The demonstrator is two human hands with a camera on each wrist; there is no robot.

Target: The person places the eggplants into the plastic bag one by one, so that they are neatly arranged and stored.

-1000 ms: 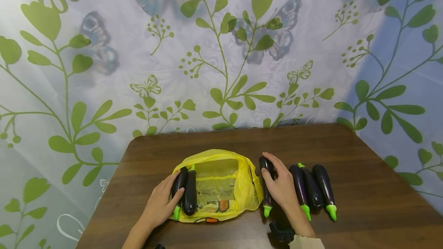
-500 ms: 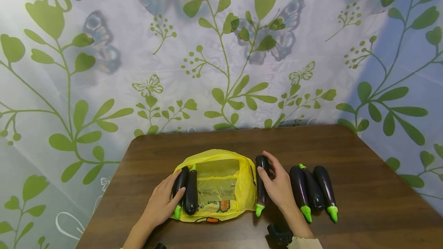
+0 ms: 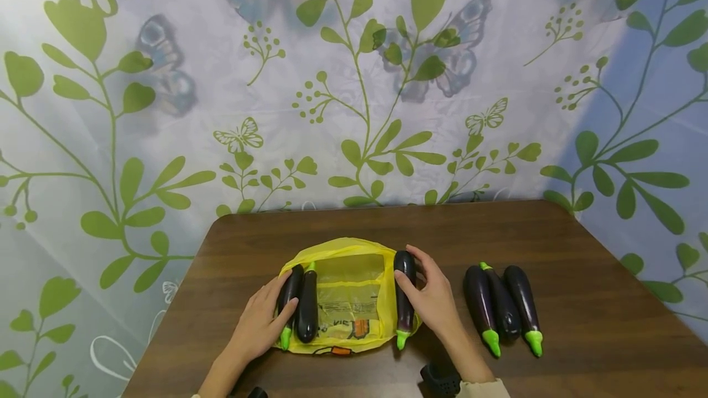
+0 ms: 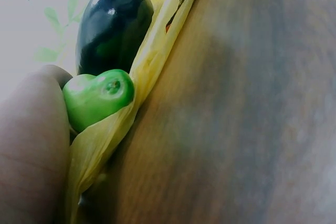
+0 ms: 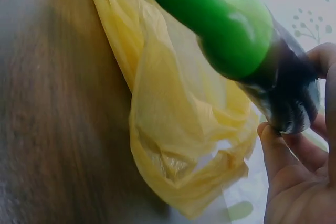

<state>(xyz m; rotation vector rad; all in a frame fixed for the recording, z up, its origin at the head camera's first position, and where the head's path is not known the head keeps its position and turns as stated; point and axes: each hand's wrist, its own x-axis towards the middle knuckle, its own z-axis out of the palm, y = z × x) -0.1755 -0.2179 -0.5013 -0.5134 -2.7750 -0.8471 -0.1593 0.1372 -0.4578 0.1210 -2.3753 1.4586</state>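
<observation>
A yellow plastic bag [image 3: 354, 244] lies with its mouth spread wide on the table. Inside its left edge are two eggplants side by side; my left hand [image 3: 257, 318] grips the outer eggplant [image 3: 292, 287], thumb across it. The inner eggplant [image 3: 306, 309] has its green cap at the far end. My right hand [image 3: 434, 296] holds a third eggplant [image 3: 404, 300] between thumb and fingers over the bag's right rim, green cap toward me. In the right wrist view, that eggplant's green cap [image 5: 236, 30] is above the yellow plastic.
Three more eggplants [image 3: 500, 306] lie together on the brown wooden table [image 3: 575, 275], right of my right hand. A patterned cloth [image 3: 310, 109] with leaves and butterflies hangs behind the table. A black device [image 3: 439, 379] sits at my right wrist.
My right hand has carried its eggplant left, from the table beside the bag to over the bag's right rim. The left hand keeps its place on the outer eggplant.
</observation>
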